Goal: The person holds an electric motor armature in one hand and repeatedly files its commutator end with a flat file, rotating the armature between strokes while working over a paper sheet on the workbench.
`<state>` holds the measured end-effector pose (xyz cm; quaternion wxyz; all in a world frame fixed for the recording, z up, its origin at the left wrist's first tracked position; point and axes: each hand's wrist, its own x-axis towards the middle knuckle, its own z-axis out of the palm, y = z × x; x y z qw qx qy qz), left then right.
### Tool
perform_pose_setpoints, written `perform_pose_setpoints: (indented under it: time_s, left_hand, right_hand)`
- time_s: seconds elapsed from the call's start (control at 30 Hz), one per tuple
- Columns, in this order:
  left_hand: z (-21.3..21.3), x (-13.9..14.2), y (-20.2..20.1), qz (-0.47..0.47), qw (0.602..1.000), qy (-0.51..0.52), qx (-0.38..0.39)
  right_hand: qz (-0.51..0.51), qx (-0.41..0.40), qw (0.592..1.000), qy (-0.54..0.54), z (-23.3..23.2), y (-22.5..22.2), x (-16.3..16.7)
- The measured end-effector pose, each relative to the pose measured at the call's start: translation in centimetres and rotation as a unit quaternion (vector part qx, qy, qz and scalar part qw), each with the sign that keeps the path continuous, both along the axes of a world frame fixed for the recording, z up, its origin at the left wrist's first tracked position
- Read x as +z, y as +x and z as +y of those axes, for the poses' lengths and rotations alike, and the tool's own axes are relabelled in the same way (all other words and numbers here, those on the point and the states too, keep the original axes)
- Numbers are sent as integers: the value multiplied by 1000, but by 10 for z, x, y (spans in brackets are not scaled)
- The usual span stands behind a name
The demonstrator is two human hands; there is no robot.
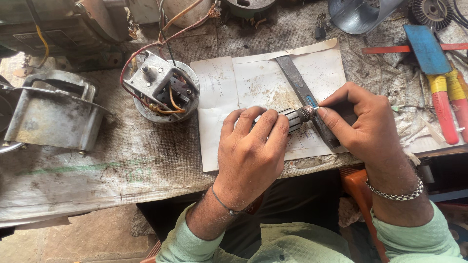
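My left hand (251, 148) is wrapped around a small motor armature (297, 118), whose ribbed steel core and copper commutator end stick out to the right of my fingers. My right hand (363, 122) pinches a small thin tool against the commutator end; the tool's tip is mostly hidden by my fingers. Both hands hover over sheets of stained white paper (258, 83) spread on the workbench. A flat metal file (300, 87) lies diagonally on the paper, passing under my right hand.
A round motor housing with coloured wires (163, 90) sits left of the paper. A grey metal casing (53, 114) stands at far left. Red-and-yellow handled tools (446, 104), a blue flat piece (426, 48) and a padlock (320, 30) lie to the right and rear.
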<state>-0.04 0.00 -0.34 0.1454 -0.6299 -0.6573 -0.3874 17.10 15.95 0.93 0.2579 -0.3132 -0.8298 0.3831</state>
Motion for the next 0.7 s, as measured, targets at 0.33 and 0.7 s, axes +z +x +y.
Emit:
perform_pose_setpoints:
  time_s: [0.33, 0.7]
  left_hand:
    - [0, 0, 3, 11, 999, -26, 23]
    - [0, 0, 2, -1, 999, -38, 23]
  right_hand:
    - [-39, 5, 999, 34, 2, -2, 2]
    - [-52, 9, 998, 30, 2, -3, 4]
